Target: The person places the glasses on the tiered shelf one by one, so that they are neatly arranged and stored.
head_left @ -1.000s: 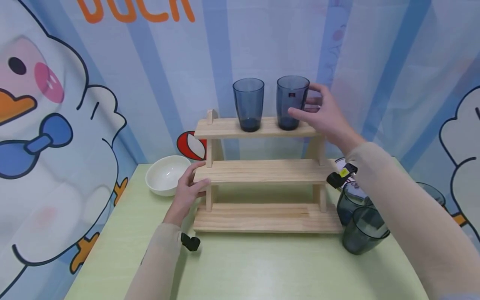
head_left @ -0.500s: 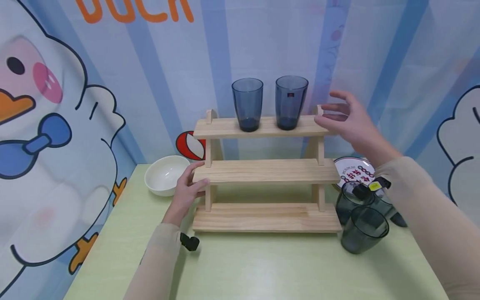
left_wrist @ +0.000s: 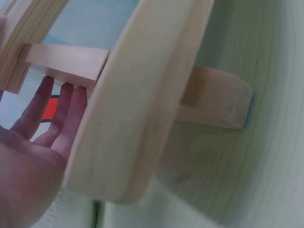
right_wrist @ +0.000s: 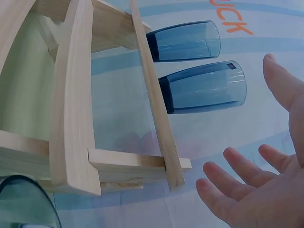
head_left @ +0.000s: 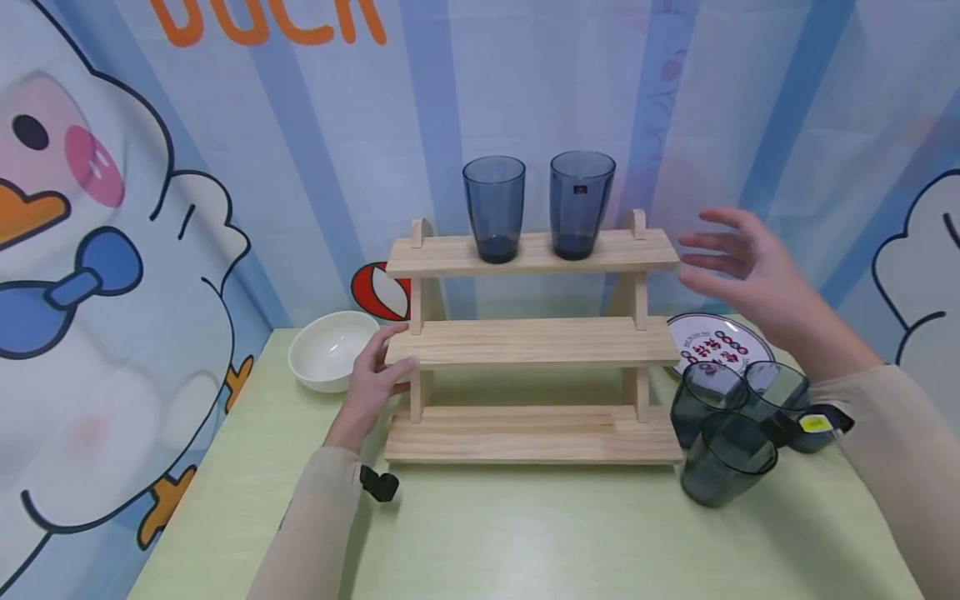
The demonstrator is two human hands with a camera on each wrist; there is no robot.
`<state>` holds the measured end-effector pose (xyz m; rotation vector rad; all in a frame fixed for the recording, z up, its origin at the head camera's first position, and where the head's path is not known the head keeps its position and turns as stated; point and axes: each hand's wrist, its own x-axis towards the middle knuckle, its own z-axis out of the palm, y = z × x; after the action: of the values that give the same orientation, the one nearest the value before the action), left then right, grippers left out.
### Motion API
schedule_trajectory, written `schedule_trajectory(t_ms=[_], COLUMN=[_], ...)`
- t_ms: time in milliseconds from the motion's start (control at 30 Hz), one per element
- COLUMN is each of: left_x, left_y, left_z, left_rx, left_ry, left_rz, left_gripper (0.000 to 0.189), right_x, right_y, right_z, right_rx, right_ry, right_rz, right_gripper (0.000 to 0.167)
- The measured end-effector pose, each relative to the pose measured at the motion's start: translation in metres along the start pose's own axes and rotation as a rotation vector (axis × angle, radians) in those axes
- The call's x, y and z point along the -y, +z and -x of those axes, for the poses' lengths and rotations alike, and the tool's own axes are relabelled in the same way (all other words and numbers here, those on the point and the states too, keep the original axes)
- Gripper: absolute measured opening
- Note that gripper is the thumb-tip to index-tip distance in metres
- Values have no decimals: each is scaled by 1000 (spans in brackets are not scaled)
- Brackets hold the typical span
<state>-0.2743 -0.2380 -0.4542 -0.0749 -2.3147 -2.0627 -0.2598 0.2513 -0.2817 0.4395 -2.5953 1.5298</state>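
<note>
A three-tier wooden display rack (head_left: pixel 525 343) stands on the pale green table. Two blue-grey drinking glasses, a left one (head_left: pixel 495 208) and a right one (head_left: pixel 582 204) with a small dark label, stand upright on its top tier. My left hand (head_left: pixel 371 379) holds the left end of the middle tier; in the left wrist view its fingers (left_wrist: pixel 71 118) touch a wooden support. Out to the right of the top tier, my right hand (head_left: pixel 757 275) is in the air with fingers spread, holding nothing. The right wrist view shows the same right hand (right_wrist: pixel 266 190) apart from both glasses.
Several more tinted glasses (head_left: pixel 727 467) are grouped at the rack's lower right, partly behind my right wrist camera. Behind them lies a patterned plate (head_left: pixel 716 337). A white bowl (head_left: pixel 333 350) sits left of the rack. A printed curtain (head_left: pixel 315 167) hangs behind.
My right hand has let go of the right glass on the top tier and moved right and down, away from it. The left hand stays on the rack.
</note>
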Motion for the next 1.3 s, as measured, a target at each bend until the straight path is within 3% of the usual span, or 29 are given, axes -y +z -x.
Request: schedule_trajectory(t_ms=[433,767,1300], left_x=[-3,-1,1], left_y=[2,2,-1], left_z=[1,0,-1], left_rx=[0,-4,12], left_ry=[0,4,3], left_rz=[14,12,30], left_gripper=[56,56,55], right_x=[-33,-55,-96], right_y=[-12,-10,4], right_z=[57,102,153], right_rx=[33,-1,25], right_ry=[-41,-113,-49], right_rz=[126,159,165], right_gripper=[78,67,70])
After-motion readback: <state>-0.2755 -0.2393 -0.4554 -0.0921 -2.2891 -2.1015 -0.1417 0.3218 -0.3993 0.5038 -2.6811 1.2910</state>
